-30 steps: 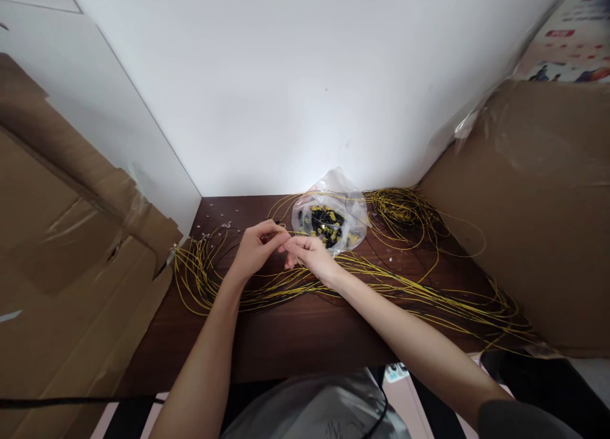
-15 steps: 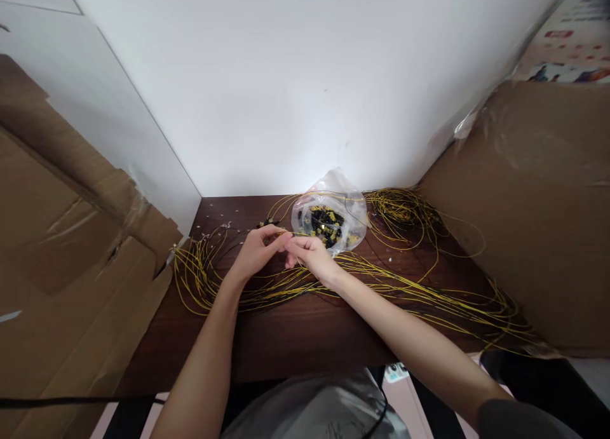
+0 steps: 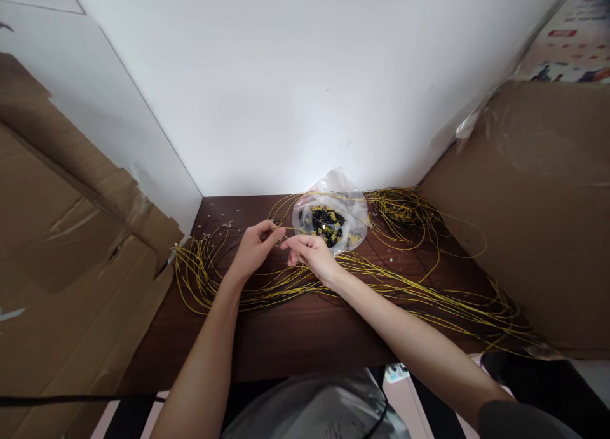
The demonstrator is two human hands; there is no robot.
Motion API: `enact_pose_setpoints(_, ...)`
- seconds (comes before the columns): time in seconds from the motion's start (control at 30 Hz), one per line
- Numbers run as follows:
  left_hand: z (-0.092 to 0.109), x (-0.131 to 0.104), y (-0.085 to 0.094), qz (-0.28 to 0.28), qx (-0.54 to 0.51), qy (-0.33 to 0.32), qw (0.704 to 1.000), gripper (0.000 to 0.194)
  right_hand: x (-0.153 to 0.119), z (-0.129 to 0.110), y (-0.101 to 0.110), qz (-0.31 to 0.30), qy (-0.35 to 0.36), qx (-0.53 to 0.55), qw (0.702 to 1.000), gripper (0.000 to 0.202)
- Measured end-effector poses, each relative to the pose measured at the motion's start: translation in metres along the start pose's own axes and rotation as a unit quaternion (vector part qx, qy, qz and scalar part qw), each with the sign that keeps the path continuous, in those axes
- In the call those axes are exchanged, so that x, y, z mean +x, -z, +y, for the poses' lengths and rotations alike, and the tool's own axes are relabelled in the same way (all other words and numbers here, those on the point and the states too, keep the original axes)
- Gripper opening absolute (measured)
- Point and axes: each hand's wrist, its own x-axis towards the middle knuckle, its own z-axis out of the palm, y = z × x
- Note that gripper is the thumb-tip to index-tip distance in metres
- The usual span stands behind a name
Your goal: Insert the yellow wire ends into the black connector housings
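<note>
Over the dark wooden table, my left hand pinches a thin yellow wire between thumb and fingers. Just to its right, my right hand is closed with thumb and fingertips on the wire, a small gap apart from the left. Behind my right hand sits an open clear plastic bag full of small black and yellow parts. Beneath both wrists runs a long bundle of yellow and black wires. What the fingertips cover is too small to tell.
Cardboard stands at the left and right. A white wall rises behind. A coil of yellow wire lies at the back right. Small pale bits are scattered at the back left. A dark cable crosses the lower left.
My hands, which were touching at the fingertips, have parted slightly. More of the yellow wire shows between and above them. The bundle and bag stay in place.
</note>
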Motion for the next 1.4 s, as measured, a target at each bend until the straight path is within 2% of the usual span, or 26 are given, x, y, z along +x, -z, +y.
enact_pose_setpoints(0.07, 0.0, 0.001, -0.001, 0.048, -0.054, 0.024, 0.997, 0.027, 0.0, 0.0, 0.0, 0.004, 0.0, -0.004, 1.0, 0.027)
enact_pose_setpoints(0.13, 0.0, 0.001, -0.002, 0.07, -0.086, 0.043, 0.993, 0.028, 0.0, 0.001, 0.0, 0.005, 0.001, -0.006, 1.0, 0.027)
enact_pose_setpoints(0.2, 0.0, 0.001, -0.004, 0.05, -0.083, 0.047, 0.994, 0.028, 0.0, 0.001, 0.0, 0.004, 0.004, -0.003, 1.0, 0.026)
enact_pose_setpoints(0.33, 0.002, 0.0, -0.007, -0.03, -0.047, 0.031, 0.998, 0.027, 0.0, 0.001, 0.0, 0.001, 0.005, 0.005, 1.0, 0.026)
enact_pose_setpoints(0.4, 0.001, 0.0, -0.007, -0.04, -0.045, 0.022, 0.998, 0.027, 0.0, 0.002, 0.0, -0.004, 0.007, 0.004, 1.0, 0.026)
enact_pose_setpoints(0.47, -0.003, 0.001, -0.007, -0.006, -0.036, 0.017, 0.999, 0.026, 0.0, 0.002, 0.0, -0.003, 0.008, 0.0, 1.0, 0.027)
enact_pose_setpoints(0.57, -0.009, 0.003, -0.006, 0.098, -0.01, 0.021, 0.995, 0.024, 0.0, 0.002, -0.001, 0.006, 0.006, -0.005, 1.0, 0.026)
enact_pose_setpoints(0.63, -0.011, 0.004, -0.005, 0.141, -0.005, 0.025, 0.99, 0.024, 0.0, 0.002, -0.001, 0.009, 0.006, -0.007, 1.0, 0.026)
enact_pose_setpoints(0.7, -0.011, 0.004, -0.005, 0.127, -0.008, 0.025, 0.992, 0.025, 0.0, 0.002, -0.001, 0.01, 0.009, -0.004, 1.0, 0.025)
enact_pose_setpoints(0.83, -0.005, 0.001, -0.007, 0.01, 0.015, 0.007, 1.0, 0.03, 0.002, 0.002, -0.001, 0.01, 0.01, 0.004, 1.0, 0.024)
enact_pose_setpoints(0.9, -0.002, 0.0, -0.008, -0.013, 0.005, 0.009, 1.0, 0.033, 0.002, 0.002, -0.001, 0.009, 0.009, 0.002, 1.0, 0.024)
enact_pose_setpoints(0.93, -0.002, 0.0, -0.008, -0.004, -0.018, 0.02, 1.0, 0.034, 0.002, 0.002, -0.001, 0.009, 0.009, 0.0, 1.0, 0.024)
enact_pose_setpoints(1.0, -0.002, 0.001, -0.006, 0.05, -0.1, 0.057, 0.992, 0.033, 0.002, 0.002, -0.001, 0.009, 0.01, -0.003, 1.0, 0.025)
enact_pose_setpoints(1.1, -0.005, 0.003, 0.0, 0.143, -0.24, 0.101, 0.955, 0.035, 0.0, 0.002, -0.002, 0.017, 0.005, -0.013, 1.0, 0.026)
enact_pose_setpoints(1.17, -0.006, 0.004, 0.004, 0.171, -0.274, 0.118, 0.939, 0.036, 0.0, 0.001, -0.003, 0.021, 0.001, -0.018, 1.0, 0.026)
enact_pose_setpoints(1.27, -0.003, 0.003, 0.002, 0.136, -0.241, 0.139, 0.951, 0.037, -0.001, 0.0, -0.003, 0.022, 0.001, -0.02, 1.0, 0.027)
enact_pose_setpoints(1.4, 0.005, -0.002, -0.006, 0.008, -0.149, 0.131, 0.98, 0.033, 0.0, 0.0, -0.003, 0.012, 0.007, -0.015, 1.0, 0.027)
